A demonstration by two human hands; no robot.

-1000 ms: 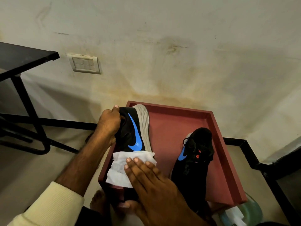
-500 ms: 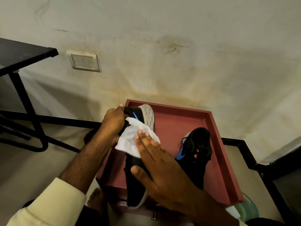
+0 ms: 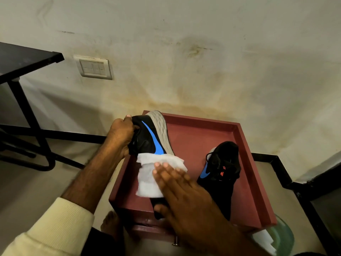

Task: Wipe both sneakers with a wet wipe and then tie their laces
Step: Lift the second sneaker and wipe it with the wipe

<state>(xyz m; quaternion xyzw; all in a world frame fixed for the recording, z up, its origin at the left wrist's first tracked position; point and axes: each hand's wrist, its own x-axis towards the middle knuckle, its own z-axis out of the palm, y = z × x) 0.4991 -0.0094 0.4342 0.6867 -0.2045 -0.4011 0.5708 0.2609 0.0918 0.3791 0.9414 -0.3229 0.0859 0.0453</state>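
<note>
Head view, left hand (image 3: 120,137) gripping tilted sneaker (image 3: 149,139); right hand (image 3: 184,196) flat, fingers extended, pressing wet wipe (image 3: 147,174) on it

- A red tray-topped table (image 3: 206,124) with raised walls on all sides; a hand must come in from above.
- The held sneaker (image 3: 149,137), tipped on its side, fills the table's left edge, with the left hand (image 3: 120,137) at its heel and the right hand (image 3: 184,193) flat on a wet wipe (image 3: 147,178).
- The second sneaker (image 3: 221,172) lies near the right edge.
- Bare tray floor lies between the sneakers and along the far edge.
- A wall (image 3: 203,52) stands close behind the far edge.
</note>
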